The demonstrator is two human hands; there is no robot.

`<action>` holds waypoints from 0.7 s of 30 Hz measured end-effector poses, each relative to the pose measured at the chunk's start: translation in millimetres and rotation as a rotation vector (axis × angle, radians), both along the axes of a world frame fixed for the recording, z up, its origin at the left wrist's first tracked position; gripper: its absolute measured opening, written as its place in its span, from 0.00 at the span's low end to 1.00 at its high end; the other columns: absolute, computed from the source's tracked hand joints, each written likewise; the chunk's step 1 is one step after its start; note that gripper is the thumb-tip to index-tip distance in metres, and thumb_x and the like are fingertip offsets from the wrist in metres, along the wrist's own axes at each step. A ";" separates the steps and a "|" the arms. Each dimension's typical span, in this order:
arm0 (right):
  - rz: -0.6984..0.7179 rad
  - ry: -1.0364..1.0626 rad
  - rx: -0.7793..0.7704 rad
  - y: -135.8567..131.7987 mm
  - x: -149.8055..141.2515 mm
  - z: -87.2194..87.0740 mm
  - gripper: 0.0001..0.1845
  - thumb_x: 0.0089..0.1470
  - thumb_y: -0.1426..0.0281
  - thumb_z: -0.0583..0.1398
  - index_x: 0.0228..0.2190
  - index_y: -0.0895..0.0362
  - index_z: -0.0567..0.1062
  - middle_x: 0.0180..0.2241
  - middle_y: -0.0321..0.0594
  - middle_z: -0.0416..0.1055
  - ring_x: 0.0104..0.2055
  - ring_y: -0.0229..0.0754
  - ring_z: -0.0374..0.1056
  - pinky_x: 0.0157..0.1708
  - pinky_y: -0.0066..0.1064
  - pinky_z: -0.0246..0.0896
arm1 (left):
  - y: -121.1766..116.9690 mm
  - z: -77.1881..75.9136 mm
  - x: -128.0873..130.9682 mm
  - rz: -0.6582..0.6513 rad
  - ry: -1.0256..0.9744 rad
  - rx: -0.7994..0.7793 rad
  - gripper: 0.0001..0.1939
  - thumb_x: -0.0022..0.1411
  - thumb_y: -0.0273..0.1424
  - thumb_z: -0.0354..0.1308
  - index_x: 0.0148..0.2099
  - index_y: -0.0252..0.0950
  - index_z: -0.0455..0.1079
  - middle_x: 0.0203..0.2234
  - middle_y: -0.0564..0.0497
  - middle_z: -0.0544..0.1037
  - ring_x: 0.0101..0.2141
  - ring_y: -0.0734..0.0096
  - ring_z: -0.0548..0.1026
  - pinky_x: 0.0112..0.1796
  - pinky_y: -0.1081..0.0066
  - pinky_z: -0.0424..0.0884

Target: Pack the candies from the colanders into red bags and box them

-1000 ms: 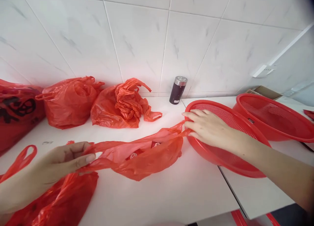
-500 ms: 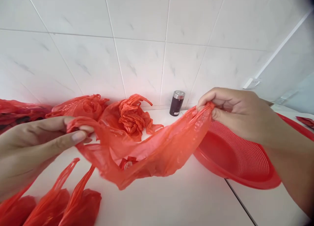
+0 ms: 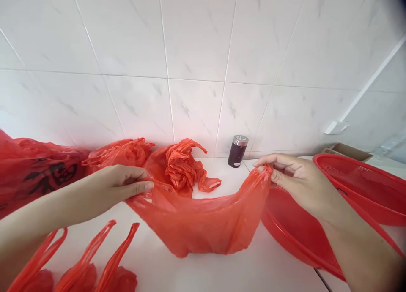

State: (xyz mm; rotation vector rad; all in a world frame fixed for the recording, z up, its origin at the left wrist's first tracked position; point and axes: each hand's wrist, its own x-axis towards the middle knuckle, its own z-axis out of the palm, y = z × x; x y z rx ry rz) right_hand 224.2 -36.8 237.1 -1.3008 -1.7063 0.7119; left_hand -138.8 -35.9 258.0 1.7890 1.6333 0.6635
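Left hand (image 3: 122, 184), right hand (image 3: 293, 180): both closed in a pinch, one end of a red bag (image 3: 206, 224) held by each. It is slung between them over the counter (image 3: 269, 271), beside the near basket (image 3: 287, 239). Ends are best kept level, thin film unstrained.

An indoor work area is indicated by the tiled wall (image 3: 196, 38), white table (image 3: 222, 271), mesh baskets (image 3: 374, 195) and red plastic bags (image 3: 206, 228); exact type cannot be determined.
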 end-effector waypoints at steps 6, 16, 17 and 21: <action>-0.038 -0.017 -0.005 7.9 10.6 -1.8 0.17 0.54 0.55 0.61 0.40 0.54 0.76 0.36 0.42 0.76 0.36 0.43 0.71 0.36 0.34 0.67 | -12.0 -0.3 -4.4 -0.068 -0.138 -0.108 0.13 0.53 0.43 0.63 0.32 0.38 0.73 0.24 0.56 0.73 0.25 0.74 0.69 0.23 0.80 0.62; 0.294 0.109 0.020 21.3 -50.7 1.7 0.05 0.55 0.66 0.60 0.34 0.54 0.72 0.30 0.34 0.73 0.30 0.35 0.67 0.29 0.27 0.63 | 11.6 -27.3 67.2 -0.463 -0.563 -0.168 0.31 0.60 0.40 0.61 0.62 0.44 0.53 0.32 0.52 0.73 0.36 0.66 0.74 0.40 0.64 0.70; 0.359 0.104 0.017 22.0 -61.7 2.5 0.04 0.55 0.68 0.59 0.34 0.54 0.73 0.29 0.33 0.73 0.29 0.34 0.67 0.30 0.27 0.63 | 13.1 -30.7 77.4 -0.511 -0.508 -0.209 0.33 0.59 0.40 0.62 0.62 0.44 0.53 0.31 0.54 0.72 0.34 0.68 0.73 0.39 0.65 0.69; 0.484 0.114 0.067 28.0 -90.6 -1.2 0.08 0.55 0.70 0.58 0.38 0.52 0.75 0.33 0.34 0.72 0.35 0.36 0.68 0.37 0.30 0.64 | 18.7 -48.3 104.5 -0.500 -0.418 -0.223 0.21 0.56 0.47 0.61 0.44 0.37 0.66 0.28 0.55 0.64 0.28 0.74 0.65 0.29 0.70 0.66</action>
